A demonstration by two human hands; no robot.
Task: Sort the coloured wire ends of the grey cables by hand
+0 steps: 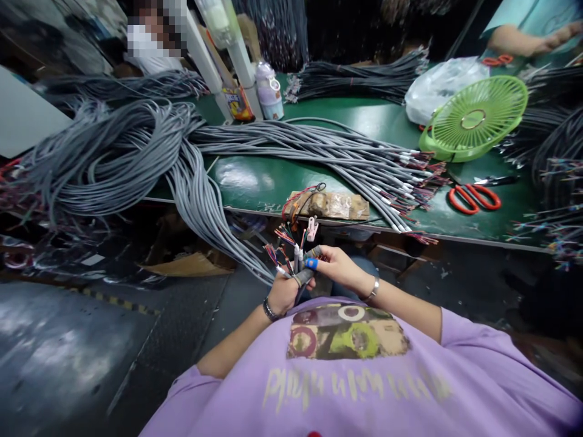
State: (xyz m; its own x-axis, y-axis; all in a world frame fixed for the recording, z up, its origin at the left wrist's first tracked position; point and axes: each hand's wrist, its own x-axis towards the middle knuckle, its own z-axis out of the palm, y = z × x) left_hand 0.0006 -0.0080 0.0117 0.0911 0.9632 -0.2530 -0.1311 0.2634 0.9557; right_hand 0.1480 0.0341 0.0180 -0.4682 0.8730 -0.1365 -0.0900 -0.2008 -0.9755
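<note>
Close in front of my body, my left hand (pixel 283 294) is wrapped round several grey cables (pixel 248 262), whose stripped ends (pixel 288 246) fan upward in many-coloured thin wires. My right hand (pixel 334 266) is closed at those same ends, thumb and fingers pinching; a blue wrap (pixel 312 263) covers one of its fingertips. What exactly the right fingers pinch is partly hidden, though it seems to be a wire end. Just beyond the hands, at the table edge, are a wooden block (pixel 346 206) with red and black leads and a pale pink clip (pixel 312 229).
On the green table (pixel 248 176) lie a large grey cable coil (pixel 113 158), a spread cable bundle (pixel 319 142), orange-handled scissors (pixel 473 198), a green fan (pixel 476 118), a plastic bag (pixel 441 88) and a bottle (pixel 269 91). A co-worker's hand (pixel 553 42) shows at the far right.
</note>
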